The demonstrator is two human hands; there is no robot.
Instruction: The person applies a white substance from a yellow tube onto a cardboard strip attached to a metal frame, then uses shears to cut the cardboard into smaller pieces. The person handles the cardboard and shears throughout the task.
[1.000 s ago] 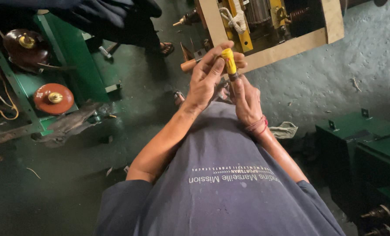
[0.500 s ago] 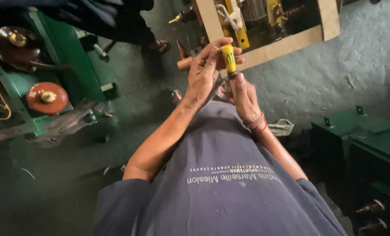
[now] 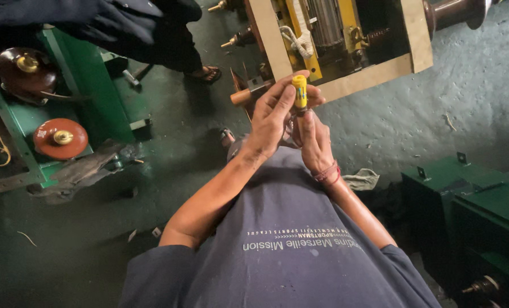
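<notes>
While the left hand (image 3: 274, 117) closes its fingers around a small yellow-handled tool (image 3: 299, 93), holding it upright with the yellow end up, the right hand (image 3: 313, 138) sits just beneath, its fingers curled against the lower part of the tool, apparently to steady it; what they grip there is hidden. Both hands are raised close before a pale wooden frame (image 3: 354, 80) that holds yellow and metal parts, so the tool is near that assembly. A wooden handle (image 3: 243, 96) pokes out behind the left hand. On the floor to the left stands green equipment with brown insulators (image 3: 61, 138)
</notes>
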